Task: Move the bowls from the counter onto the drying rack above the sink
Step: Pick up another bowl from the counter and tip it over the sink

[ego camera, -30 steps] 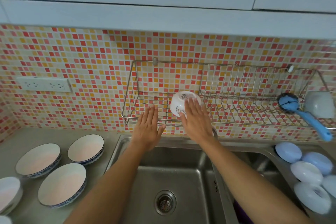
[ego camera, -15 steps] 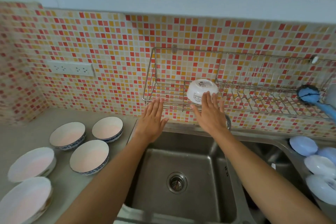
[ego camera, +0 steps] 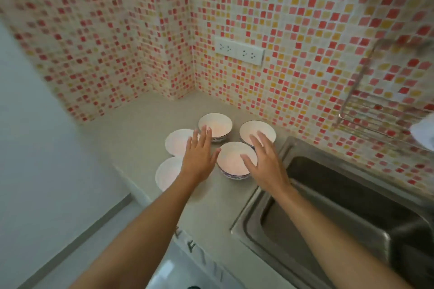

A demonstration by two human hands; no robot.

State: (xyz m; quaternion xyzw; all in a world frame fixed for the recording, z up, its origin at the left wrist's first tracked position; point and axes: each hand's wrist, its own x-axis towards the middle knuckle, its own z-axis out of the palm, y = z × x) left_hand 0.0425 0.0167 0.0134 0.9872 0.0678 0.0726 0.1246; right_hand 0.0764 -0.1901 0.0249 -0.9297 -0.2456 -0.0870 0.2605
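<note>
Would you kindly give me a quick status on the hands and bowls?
Left hand and right hand open, empty, over bowls. Five bowls on counter. Nothing blocking.

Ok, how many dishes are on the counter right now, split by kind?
Deep bowls with blue-patterned outsides: 3
Shallow white dishes: 2
Total: 5
Both hands, left hand and right hand, hover over them, holding nothing.
</note>
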